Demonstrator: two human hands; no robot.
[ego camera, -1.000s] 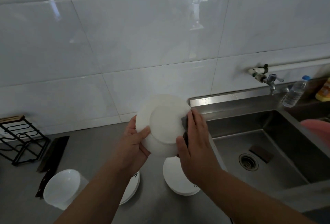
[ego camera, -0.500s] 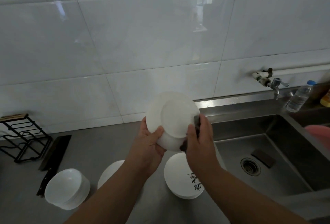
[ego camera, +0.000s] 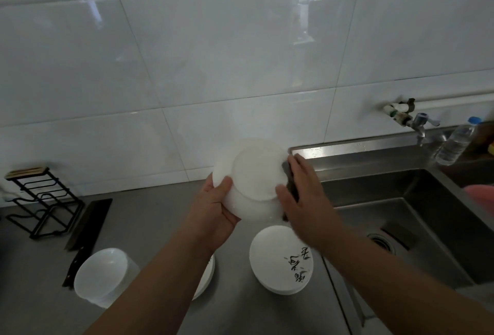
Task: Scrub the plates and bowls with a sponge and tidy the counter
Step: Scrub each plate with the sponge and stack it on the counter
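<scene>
Since half a second earlier, the right hand [ego camera: 304, 201] had climbed a little along the right rim of the plate [ego camera: 254, 174], while the dishes on the tabletop [ego camera: 160, 227] lay as before. Far left, by the tiled wall: black wire rack [ego camera: 40, 201], standing upright. Just right of it: dark cleaver [ego camera: 88, 225], flat on the tabletop. Nearer the camera: bowl stack [ego camera: 104, 276], white, beside the cleaver's handle. Centre: left hand [ego camera: 213, 214], gripping the plate at its lower left rim, thumb over the underside, fingers curled out of sight behind. Beneath that forearm: second plate [ego camera: 207, 276], mostly hidden. The white plate itself was held above the tabletop, tilted, underside toward the camera. At its right rim: dark sponge [ego camera: 291, 185], pressed there by the right hand, its fingers nearly straight over the sponge and its thumb on the underside. Below the hands: plate stack [ego camera: 280, 260], white with black characters, near the sink's edge. Right: steel sink [ego camera: 427, 201]. Above it on the wall: tap [ego camera: 419, 121]. Far right, on the back ledge: clear bottle [ego camera: 454, 142] with a blue cap.
</scene>
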